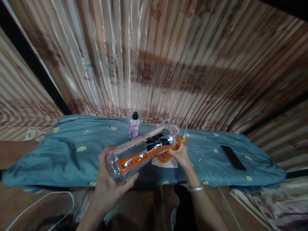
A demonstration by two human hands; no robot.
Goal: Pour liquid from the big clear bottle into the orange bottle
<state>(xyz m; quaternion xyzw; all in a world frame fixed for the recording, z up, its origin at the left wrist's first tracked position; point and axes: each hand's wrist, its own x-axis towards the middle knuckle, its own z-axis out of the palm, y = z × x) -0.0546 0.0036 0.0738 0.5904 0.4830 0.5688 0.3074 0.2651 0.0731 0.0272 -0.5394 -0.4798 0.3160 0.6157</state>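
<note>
A large clear bottle [144,150] with an orange and black label lies tilted across the middle, its open mouth to the upper right. My left hand [112,179] is wrapped round its base. Near the bottle's mouth, my right hand [181,155] is closed on an orange container [177,143], whose lower part shows beneath the clear bottle. Below that sits a white cloth or paper [168,163]. Just behind my right hand is a small orange piece with a thin pale tube [183,139]. The contents of the clear bottle cannot be made out.
A small bottle [133,126] with a black cap and pink label stands at the back of the table's blue cloth [91,163]. A black phone [233,158] lies at the right. Patterned curtains [154,64] hang behind, and a white cable [40,200] lies at lower left.
</note>
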